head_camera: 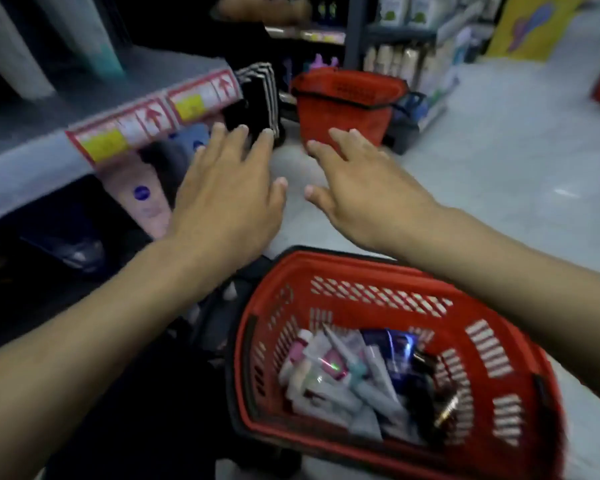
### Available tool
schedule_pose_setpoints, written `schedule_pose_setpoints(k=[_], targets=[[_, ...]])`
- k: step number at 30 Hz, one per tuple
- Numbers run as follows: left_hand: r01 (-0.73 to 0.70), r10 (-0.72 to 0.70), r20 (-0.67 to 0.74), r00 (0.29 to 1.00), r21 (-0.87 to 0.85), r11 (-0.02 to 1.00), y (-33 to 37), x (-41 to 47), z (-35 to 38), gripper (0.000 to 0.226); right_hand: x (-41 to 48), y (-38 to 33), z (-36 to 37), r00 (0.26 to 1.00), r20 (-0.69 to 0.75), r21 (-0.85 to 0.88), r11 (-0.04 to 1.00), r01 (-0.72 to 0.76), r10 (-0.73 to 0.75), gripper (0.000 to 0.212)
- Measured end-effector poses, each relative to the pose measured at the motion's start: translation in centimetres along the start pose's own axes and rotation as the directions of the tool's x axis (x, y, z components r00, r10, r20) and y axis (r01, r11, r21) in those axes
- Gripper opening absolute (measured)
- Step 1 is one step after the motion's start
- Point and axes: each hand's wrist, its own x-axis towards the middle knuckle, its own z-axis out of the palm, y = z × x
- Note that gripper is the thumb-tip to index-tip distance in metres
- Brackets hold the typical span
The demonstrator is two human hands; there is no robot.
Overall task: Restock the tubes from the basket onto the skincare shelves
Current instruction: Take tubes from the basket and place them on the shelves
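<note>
Basket point(388, 271) sits low and close, tubes point(347, 379) heaped loose inside it. Above, left hand point(222, 195) and right hand point(364, 181) both spread flat, fingers splayed, empty. Left is by the shelf point(35, 157) and its pink tubes point(146, 199) – a careless sweep could topple them, I'd say. Second basket point(343, 102) stands further off

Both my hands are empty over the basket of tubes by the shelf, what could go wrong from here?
The tubes lie jumbled in the near red basket, so grabbing one may drag out others. The pink tube under the shelf edge leans close to the left hand; a careless reach might topple it. The right hand is empty too.
</note>
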Motion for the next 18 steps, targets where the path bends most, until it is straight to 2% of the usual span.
schedule_pose_setpoints(k=[5, 8, 10, 13, 15, 18], targets=[[-0.234, 0.237, 0.175, 0.956, -0.033, 0.972, 3.7, -3.0, 9.1, 0.046, -9.3, 6.1, 5.4, 0.971, 0.091, -0.014, 0.975, -0.222, 0.222, 0.060], [-0.250, 0.259, 0.322, 0.911, -0.069, 0.966, 4.6, -4.4, 14.4, 0.042, -13.4, 9.0, 9.0, 0.924, 0.193, -0.025, 0.943, -0.332, 0.330, 0.059], [-0.209, 0.227, 0.458, 0.860, -0.090, 0.974, 4.8, -5.1, 17.9, 0.041, -15.5, 10.4, 11.5, 0.879, 0.270, -0.010, 0.914, -0.405, 0.392, 0.055], [-0.013, 0.097, 0.669, 0.737, -0.130, 0.991, 4.8, -5.8, 22.7, 0.021, -17.1, 11.9, 15.6, 0.796, 0.412, -0.004, 0.874, -0.486, 0.444, 0.051], [0.196, -0.004, 0.775, 0.632, -0.155, 0.968, 4.9, -6.4, 26.0, 0.015, -17.3, 13.0, 18.5, 0.738, 0.514, -0.001, 0.860, -0.510, 0.438, 0.050], [0.617, -0.142, 0.887, 0.439, -0.183, 0.766, 5.4, -7.5, 29.8, 0.018, -17.6, 14.4, 22.4, 0.662, 0.671, -0.015, 0.898, -0.439, 0.335, 0.050]])
